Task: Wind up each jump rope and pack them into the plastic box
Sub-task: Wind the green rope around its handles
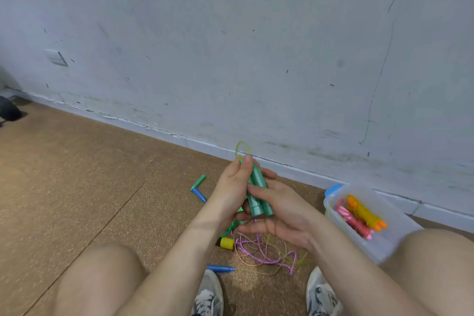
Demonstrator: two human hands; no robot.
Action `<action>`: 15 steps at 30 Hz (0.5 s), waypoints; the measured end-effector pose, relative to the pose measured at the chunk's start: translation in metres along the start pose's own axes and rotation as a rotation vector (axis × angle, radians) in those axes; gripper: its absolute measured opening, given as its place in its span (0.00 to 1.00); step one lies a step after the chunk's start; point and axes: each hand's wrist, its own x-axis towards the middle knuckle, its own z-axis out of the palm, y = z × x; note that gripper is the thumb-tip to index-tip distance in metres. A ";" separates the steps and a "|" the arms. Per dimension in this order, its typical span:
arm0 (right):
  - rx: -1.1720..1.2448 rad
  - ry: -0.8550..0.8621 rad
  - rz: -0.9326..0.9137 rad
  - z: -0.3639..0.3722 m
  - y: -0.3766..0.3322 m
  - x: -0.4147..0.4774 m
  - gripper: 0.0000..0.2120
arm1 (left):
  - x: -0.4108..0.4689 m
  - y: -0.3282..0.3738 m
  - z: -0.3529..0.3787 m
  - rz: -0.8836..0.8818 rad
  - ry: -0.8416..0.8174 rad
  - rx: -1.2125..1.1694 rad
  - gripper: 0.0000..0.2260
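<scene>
My left hand (232,187) grips a pair of green jump-rope handles (259,192) held together upright, thumb pressed near their top. A yellow-green cord loop (242,149) sticks up above the thumb. My right hand (279,210) is beside the handles with straight fingers touching their lower part. A clear plastic box (384,249) with a blue latch sits on the floor at the right, holding a wound pink rope (352,222) and a wound orange-yellow rope (364,211). Loose purple and tan cords (264,251) lie tangled on the floor under my hands.
A green handle (198,181) and a blue handle (198,194) lie on the cork floor left of my hands. Another blue handle (220,268) and a yellow handle (227,243) lie near my shoes. My knees frame the view. A grey wall stands close behind.
</scene>
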 end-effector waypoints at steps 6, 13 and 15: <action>-0.274 0.009 -0.043 -0.012 -0.052 0.026 0.06 | 0.030 0.043 -0.020 -0.024 -0.162 0.300 0.16; -0.155 -0.328 0.161 -0.043 -0.108 0.048 0.12 | 0.077 0.095 -0.058 0.468 0.125 0.477 0.05; -0.096 -0.514 0.201 -0.050 -0.105 0.055 0.14 | 0.086 0.088 -0.059 0.358 -0.173 0.339 0.12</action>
